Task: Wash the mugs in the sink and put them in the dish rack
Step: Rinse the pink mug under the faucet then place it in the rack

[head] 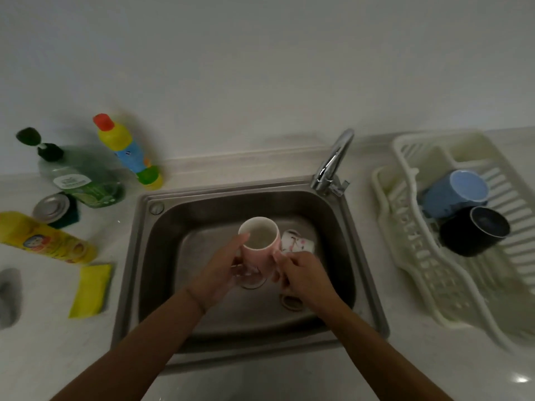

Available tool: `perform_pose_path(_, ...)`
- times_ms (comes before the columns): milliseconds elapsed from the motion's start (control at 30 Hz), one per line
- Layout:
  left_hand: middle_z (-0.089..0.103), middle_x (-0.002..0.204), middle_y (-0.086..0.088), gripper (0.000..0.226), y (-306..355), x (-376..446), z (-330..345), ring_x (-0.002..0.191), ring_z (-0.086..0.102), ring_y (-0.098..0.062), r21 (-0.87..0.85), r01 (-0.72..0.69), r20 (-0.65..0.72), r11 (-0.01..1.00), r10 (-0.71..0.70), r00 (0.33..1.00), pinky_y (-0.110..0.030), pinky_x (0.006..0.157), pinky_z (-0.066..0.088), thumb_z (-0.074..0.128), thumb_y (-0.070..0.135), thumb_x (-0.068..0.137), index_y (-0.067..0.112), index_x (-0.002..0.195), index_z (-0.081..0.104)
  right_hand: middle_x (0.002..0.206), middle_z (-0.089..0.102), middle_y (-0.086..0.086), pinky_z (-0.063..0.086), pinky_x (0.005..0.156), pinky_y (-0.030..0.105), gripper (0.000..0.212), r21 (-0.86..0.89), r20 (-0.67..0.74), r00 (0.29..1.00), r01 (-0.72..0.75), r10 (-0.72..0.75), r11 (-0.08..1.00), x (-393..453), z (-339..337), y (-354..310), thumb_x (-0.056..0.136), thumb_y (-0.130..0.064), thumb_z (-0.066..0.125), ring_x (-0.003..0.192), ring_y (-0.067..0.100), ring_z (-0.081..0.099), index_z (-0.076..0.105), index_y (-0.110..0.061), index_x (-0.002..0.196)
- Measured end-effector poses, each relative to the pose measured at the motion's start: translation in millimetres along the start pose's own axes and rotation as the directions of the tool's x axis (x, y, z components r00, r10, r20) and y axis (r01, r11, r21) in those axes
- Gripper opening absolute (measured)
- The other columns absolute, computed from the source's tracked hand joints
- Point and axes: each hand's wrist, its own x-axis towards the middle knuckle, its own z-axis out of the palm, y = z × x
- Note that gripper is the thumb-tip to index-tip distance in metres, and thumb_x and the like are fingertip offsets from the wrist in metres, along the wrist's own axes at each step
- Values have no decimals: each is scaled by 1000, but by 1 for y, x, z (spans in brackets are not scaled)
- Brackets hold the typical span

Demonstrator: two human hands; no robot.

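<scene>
Head view, both hands (pixel 262 273) clasping smooth pink ceramic mug (pixel 260 244), over brushed steel sink (pixel 162 227)

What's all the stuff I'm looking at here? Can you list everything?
pink mug: one, pink, held over the sink
white mug: one, white with a pattern, lying in the sink
sink: one, steel, centre
tap: one, chrome, behind the sink
dish rack: one, cream, right counter
blue mug: one, blue, in the rack
black mug: one, black, in the rack
bottles: three, one green, two yellow, left counter
cloth: one, yellow, left counter
left hand: one, on the pink mug
right hand: one, on the pink mug
</scene>
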Motion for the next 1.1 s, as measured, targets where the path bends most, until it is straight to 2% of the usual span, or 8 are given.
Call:
perform_pose_path(167, 58, 130, -30, 37, 17, 23, 43, 106, 64, -37, -75, -26, 32, 997, 28, 999, -46, 79, 63, 63, 33, 97, 10, 126, 62, 64, 69, -5, 52, 56, 22, 39, 52, -98, 992, 81, -75, 995, 29, -51, 7, 105, -39, 48, 56, 5, 62, 70, -19, 79)
perform_pose_path(333, 57, 134, -29, 60, 29, 44, 68, 116, 63, -38, -70, -26, 47, 997, 29, 998, -47, 88, 61, 75, 36, 84, 5, 133, 60, 87, 73, -4, 60, 77, 37, 16, -4, -392, 920, 4, -5, 1000, 95, -99, 26, 99, -25, 55, 73, 9, 69, 69, -26, 107)
perform_pose_path(400, 61, 131, -27, 57, 32, 48, 75, 118, 63, -37, -33, -29, 94, 999, 32, 995, -45, 90, 60, 72, 37, 84, 5, 131, 63, 102, 73, -3, 57, 89, 45, 31, -36, -466, 885, -36, 15, 999, 116, -113, 27, 95, -21, 55, 88, 15, 70, 62, -29, 125)
perform_pose_path(533, 60, 129, -24, 44, 36, 55, 83, 119, 62, -36, -37, -24, 128, 999, 28, 991, -47, 96, 57, 63, 33, 90, 9, 128, 61, 123, 68, 0, 50, 95, 34, 51, -65, -462, 887, -45, 9, 997, 138, -130, 23, 99, -16, 52, 105, 17, 65, 43, -18, 149)
perform_pose_path(633, 60, 131, -24, 40, 37, 60, 86, 120, 62, -37, -21, -27, 130, 999, 30, 991, -51, 102, 54, 62, 32, 94, 10, 127, 63, 130, 66, 7, 45, 93, 28, 42, -152, -467, 884, -96, 14, 984, 152, -132, 26, 100, -16, 50, 115, 24, 63, 54, -10, 141)
perform_pose_path(800, 61, 131, -22, 49, 40, 60, 91, 119, 64, -36, -36, -24, 146, 999, 29, 989, -49, 96, 58, 71, 34, 87, 10, 129, 63, 111, 72, 5, 35, 63, 14, 27, -178, -506, 862, -109, 4, 978, 159, -125, 30, 100, -14, 51, 86, 14, 60, 66, -11, 121)
perform_pose_path(967, 61, 131, -21, 49, 43, 56, 92, 118, 65, -34, -74, -33, 185, 997, 46, 982, -42, 87, 60, 70, 31, 87, 10, 130, 61, 117, 73, 2, 52, 93, 31, 36, -110, -515, 856, -114, 42, 987, 161, -128, 36, 94, -20, 53, 107, 20, 67, 68, -17, 126)
perform_pose_path(1100, 60, 130, -21, 35, 44, 56, 93, 115, 65, -33, -81, -24, 175, 996, 38, 984, -46, 92, 59, 61, 25, 95, 9, 127, 62, 106, 76, -2, 57, 90, 41, 32, -90, -508, 860, -113, 52, 989, 164, -129, 42, 92, -22, 53, 97, 17, 70, 72, -20, 118)
